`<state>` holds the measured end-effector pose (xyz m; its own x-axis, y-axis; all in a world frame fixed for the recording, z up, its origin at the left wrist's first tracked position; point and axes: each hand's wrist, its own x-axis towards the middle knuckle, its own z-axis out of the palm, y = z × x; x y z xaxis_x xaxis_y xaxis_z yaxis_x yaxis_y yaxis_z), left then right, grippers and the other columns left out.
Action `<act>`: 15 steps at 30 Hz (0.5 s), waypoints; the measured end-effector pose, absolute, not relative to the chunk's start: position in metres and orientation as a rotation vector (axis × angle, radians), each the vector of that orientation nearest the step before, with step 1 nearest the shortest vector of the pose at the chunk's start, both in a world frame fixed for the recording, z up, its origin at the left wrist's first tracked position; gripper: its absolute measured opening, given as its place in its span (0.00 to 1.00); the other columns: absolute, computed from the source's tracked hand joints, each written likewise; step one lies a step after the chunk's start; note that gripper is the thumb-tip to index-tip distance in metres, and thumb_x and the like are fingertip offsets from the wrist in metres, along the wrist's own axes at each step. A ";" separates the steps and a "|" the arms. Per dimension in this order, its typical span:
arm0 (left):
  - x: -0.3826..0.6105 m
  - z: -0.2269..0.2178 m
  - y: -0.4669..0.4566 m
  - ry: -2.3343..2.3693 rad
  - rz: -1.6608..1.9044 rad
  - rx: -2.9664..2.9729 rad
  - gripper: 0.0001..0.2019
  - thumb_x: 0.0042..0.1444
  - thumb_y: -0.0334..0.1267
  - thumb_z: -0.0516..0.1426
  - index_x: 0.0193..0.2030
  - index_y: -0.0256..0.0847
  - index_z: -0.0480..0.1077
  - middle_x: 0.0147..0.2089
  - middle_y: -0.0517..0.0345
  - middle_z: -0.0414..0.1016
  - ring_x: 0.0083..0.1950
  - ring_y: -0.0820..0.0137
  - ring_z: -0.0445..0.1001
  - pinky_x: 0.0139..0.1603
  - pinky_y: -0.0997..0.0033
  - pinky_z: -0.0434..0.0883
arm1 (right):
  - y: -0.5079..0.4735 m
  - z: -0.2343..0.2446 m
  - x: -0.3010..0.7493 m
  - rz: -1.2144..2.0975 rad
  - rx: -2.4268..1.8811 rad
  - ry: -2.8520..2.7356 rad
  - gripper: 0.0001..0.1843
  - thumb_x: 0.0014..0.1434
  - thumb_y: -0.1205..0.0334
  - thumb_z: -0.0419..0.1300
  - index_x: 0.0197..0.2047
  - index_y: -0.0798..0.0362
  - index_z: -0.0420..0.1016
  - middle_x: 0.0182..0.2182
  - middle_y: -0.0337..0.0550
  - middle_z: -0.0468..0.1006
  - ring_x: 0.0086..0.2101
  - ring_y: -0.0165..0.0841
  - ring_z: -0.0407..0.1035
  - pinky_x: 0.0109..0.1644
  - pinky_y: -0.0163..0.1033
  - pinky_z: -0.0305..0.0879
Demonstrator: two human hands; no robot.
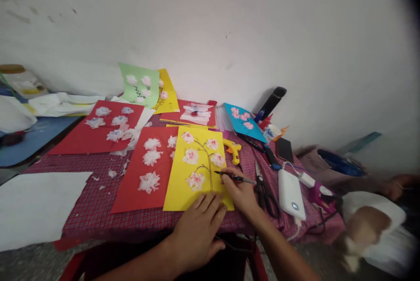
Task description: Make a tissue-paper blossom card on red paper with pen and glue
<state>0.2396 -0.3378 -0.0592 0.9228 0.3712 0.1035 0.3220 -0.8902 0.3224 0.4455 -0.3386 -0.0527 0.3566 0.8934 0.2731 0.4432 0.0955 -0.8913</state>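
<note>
A yellow sheet of paper (173, 184) lies in front of me, bearing several pink-and-white paper flowers (196, 180) joined by a dark drawn stem. My left hand (200, 224) rests flat on its lower edge, fingers stretched out. A dark pen (234, 177) is held in my right hand (241, 191), its tip beside the drawn stem on the sheet's right half. Partly under the yellow sheet lies a red sheet (138, 198) with white tissue flowers (149, 181).
Scissors (265, 193), a yellow glue gun (232, 149) and a white power bank (291, 193) lie to the right. A blue flower card (241, 119) leans at the back. Another red flower sheet (78, 136) and white paper (39, 206) are at left. A blurred person (370, 224) is far right.
</note>
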 end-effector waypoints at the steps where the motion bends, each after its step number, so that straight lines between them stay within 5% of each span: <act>1: 0.240 -0.060 -0.336 0.527 0.232 2.783 0.37 0.66 0.61 0.48 0.74 0.40 0.54 0.77 0.46 0.50 0.77 0.52 0.47 0.75 0.48 0.45 | -0.336 -0.054 0.445 0.547 -1.510 -1.238 0.12 0.61 0.53 0.62 0.42 0.52 0.80 0.35 0.46 0.83 0.32 0.39 0.77 0.37 0.43 0.76; 11: 0.237 -0.066 -0.330 0.545 0.264 2.817 0.35 0.67 0.60 0.48 0.73 0.41 0.54 0.78 0.46 0.46 0.77 0.53 0.45 0.75 0.48 0.46 | -0.349 -0.061 0.476 0.698 -1.547 -0.986 0.16 0.61 0.47 0.64 0.44 0.52 0.79 0.30 0.45 0.83 0.30 0.40 0.78 0.39 0.47 0.77; 15: 0.239 -0.069 -0.331 0.546 0.269 2.822 0.34 0.66 0.59 0.51 0.73 0.45 0.55 0.78 0.47 0.46 0.77 0.53 0.46 0.74 0.47 0.47 | -0.343 -0.054 0.463 0.551 -1.587 -1.198 0.12 0.63 0.53 0.62 0.45 0.50 0.80 0.39 0.47 0.83 0.34 0.40 0.78 0.40 0.45 0.76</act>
<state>0.2386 -0.3308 -0.0688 0.9126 0.3872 0.1313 0.3403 -0.8973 0.2811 0.4634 -0.3433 -0.0539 0.3981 0.8933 0.2088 0.4225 0.0235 -0.9061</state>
